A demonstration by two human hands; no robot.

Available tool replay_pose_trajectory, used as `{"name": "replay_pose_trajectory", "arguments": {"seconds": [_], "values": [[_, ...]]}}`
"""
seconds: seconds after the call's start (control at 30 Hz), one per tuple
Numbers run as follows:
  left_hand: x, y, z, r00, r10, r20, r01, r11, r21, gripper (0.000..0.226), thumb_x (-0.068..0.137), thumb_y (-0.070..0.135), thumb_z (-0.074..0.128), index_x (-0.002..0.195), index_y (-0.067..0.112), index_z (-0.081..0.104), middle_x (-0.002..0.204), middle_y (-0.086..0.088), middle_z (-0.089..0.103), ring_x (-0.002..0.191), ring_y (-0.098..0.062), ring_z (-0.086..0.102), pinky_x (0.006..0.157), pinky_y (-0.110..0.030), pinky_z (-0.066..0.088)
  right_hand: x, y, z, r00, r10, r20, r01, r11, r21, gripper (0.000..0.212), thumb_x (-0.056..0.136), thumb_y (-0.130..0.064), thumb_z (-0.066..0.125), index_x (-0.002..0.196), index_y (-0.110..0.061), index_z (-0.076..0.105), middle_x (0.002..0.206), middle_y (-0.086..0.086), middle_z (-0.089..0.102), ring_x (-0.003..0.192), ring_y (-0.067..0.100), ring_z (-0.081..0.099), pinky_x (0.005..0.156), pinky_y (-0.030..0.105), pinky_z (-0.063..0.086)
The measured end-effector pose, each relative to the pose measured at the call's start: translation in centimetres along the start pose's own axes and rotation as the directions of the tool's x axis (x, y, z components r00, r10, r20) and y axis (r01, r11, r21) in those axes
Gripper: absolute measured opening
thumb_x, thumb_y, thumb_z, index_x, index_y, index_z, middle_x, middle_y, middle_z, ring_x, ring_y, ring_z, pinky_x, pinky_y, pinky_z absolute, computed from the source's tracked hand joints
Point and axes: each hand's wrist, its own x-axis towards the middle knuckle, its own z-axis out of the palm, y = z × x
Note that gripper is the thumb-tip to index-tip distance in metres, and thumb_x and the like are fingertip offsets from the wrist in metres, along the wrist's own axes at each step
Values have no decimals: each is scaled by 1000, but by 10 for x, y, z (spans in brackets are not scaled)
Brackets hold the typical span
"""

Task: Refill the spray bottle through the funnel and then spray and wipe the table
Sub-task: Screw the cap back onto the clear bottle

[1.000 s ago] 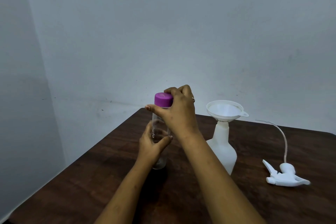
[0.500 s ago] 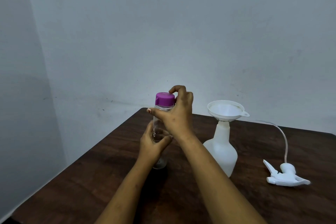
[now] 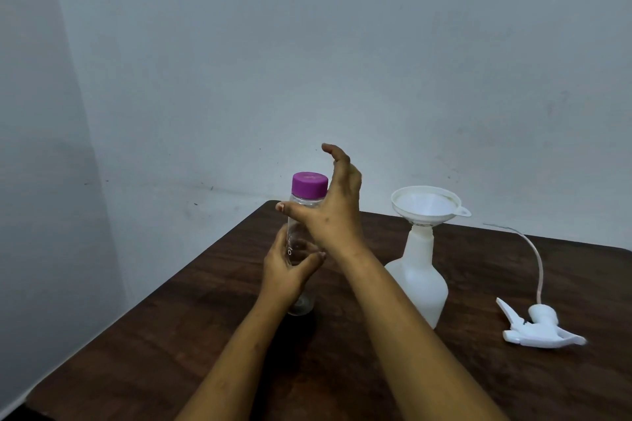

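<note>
The left hand (image 3: 290,270) is gripping the clear bottle (image 3: 294,243) around its middle, steadying it upright on the worktop (image 3: 205,335), likely so the purple cap (image 3: 309,184) can be twisted off. The right hand (image 3: 337,208) is hovering open beside that cap, fingers spread, holding nothing. Just to the right, the spray bottle (image 3: 419,280) is standing with the funnel (image 3: 425,203) seated in its neck, ready for pouring. The funnel is looking empty. The trigger head (image 3: 540,328) is lying well apart — liquid levels in either bottle I cannot tell.
</note>
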Motion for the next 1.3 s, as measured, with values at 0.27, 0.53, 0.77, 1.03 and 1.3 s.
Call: {"name": "replay_pose_trajectory", "arguments": {"seconds": [0.27, 0.53, 0.77, 1.03, 1.3], "values": [[-1, 2, -1, 1000, 14, 3, -14, 1000, 14, 60, 69, 17, 70, 120, 37, 44, 106, 19, 60, 91, 15, 60, 70, -6, 47, -4, -1, 5, 996, 6, -93, -10, 999, -44, 82, 61, -19, 88, 123, -25, 35, 119, -2, 28, 105, 18, 49, 72, 8, 42], [-3, 3, 0, 1000, 8, 15, -8, 1000, -8, 55, 69, 16, 70, 112, 41, 47, 102, 13, 65, 89, 7, 65, 70, -11, 50, -2, -5, -3, 999, 35, 37, -36, 999, 19, 69, 63, -22, 87, 115, -32, 44, 109, 0, 55, 97, 19, 58, 73, 20, 51], [-4, 5, 1, 999, 11, 53, -12, 1000, 7, 57, 59, 38, 68, 112, 44, 47, 94, 23, 67, 90, 8, 63, 71, -10, 50, -3, -6, -6, 999, 29, -15, -29, 999, -36, 64, 64, -24, 87, 105, -27, 38, 109, -2, 48, 100, 21, 52, 73, 24, 48], [-1, 1, -7, 998, -66, 18, 67, 994, -89, 44, 69, 7, 70, 105, 27, 55, 90, -11, 65, 84, -19, 64, 80, -42, 56, -4, -12, -12, 966, 80, 245, -124, 977, 173, 37, 90, -26, 63, 126, -22, 55, 118, -8, 57, 109, 6, 55, 99, 25, 46], [-2, 6, -3, 997, -74, 10, 75, 996, -56, 46, 80, -11, 62, 103, 28, 53, 92, -10, 64, 85, -19, 64, 70, -22, 58, -3, -7, -11, 981, 22, 193, -45, 992, 116, 30, 92, -20, 60, 121, -16, 57, 110, -7, 59, 92, -5, 56, 86, 9, 45]]}}
